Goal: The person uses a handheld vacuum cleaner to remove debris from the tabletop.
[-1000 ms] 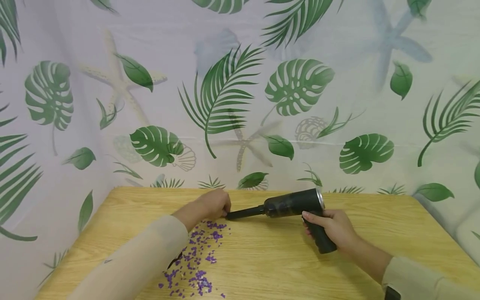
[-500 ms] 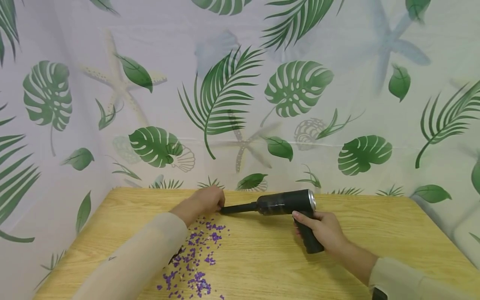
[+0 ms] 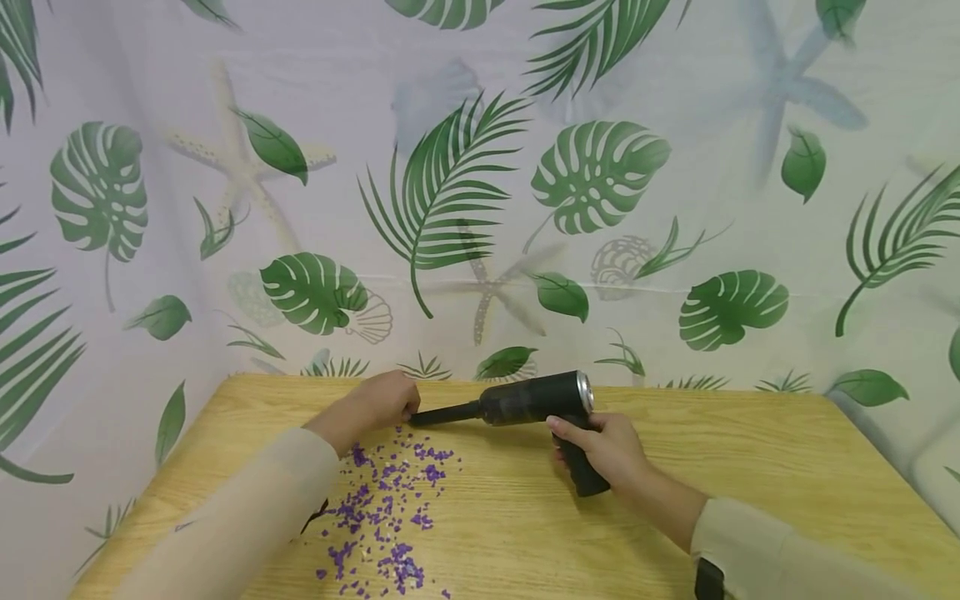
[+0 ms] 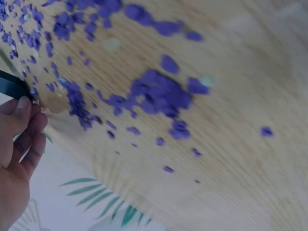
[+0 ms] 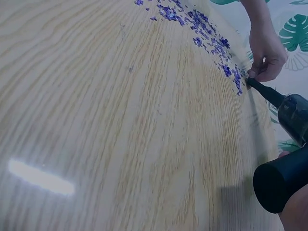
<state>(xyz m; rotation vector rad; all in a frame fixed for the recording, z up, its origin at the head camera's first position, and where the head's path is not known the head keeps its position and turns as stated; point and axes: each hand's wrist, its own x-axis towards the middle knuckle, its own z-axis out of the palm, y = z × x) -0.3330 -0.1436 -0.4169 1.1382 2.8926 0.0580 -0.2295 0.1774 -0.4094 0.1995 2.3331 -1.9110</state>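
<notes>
A black handheld vacuum cleaner (image 3: 528,400) with a silver rear rim is held just above the table's far part, its narrow nozzle pointing left. My right hand (image 3: 611,450) grips its handle, fingers wrapped round it. At the nozzle's tip, my left hand (image 3: 386,400) pinches the end between thumb and fingers; the left wrist view shows that hand (image 4: 19,139) at the left edge, with the dark tip by the thumb. Small purple scraps (image 3: 386,508) lie scattered on the table below and beside my left hand. The left forearm hides part of the tabletop in the head view.
The wood-grain table (image 3: 540,533) ends at a pale sheet (image 3: 480,50) printed with green leaves and starfish, hanging behind and at the sides. A few pale bits lie among the purple scraps. Something dark (image 3: 313,517) shows beside the left sleeve.
Both hands have moved left together with the vacuum cleaner, keeping its nozzle tip pinched. More purple scraps show where the left forearm was. The visible scraps have stayed in place.
</notes>
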